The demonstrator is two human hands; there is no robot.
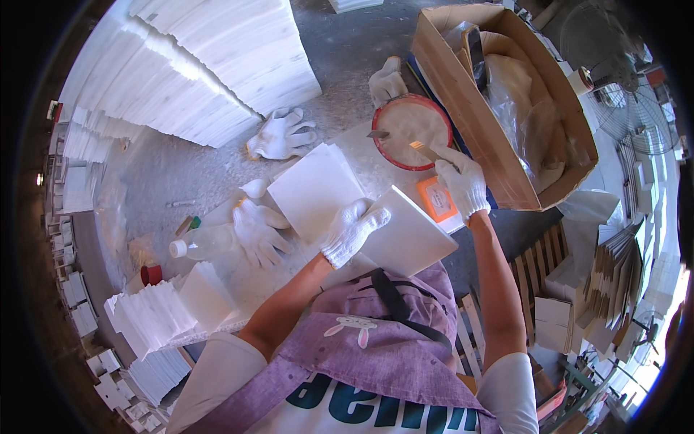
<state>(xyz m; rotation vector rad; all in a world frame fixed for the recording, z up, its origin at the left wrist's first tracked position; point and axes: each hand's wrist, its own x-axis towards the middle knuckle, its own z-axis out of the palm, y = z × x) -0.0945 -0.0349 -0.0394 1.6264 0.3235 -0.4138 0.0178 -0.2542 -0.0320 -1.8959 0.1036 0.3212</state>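
Observation:
Both my hands wear white knit gloves. With my left hand (354, 230) closed on its edge, a white tile-like slab (416, 235) is held tilted in front of my apron. My right hand (463, 182) is closed round a putty knife (425, 150), its blade above the red-rimmed bowl (410, 165). Pale powder or paste fills that bowl, and a second blade (377, 134) lies over its left rim. Further flat white slabs (311, 189) lie just beyond my left hand. Close to my right wrist is an orange packet (437, 200).
Tall stacks of white slabs (217, 65) stand at the far left. Loose gloves (280, 134) lie about the table, beside a clear bottle (206, 242). More slabs (166, 307) stand at the near left. A cardboard box (506, 145) holding plastic bags borders the right side.

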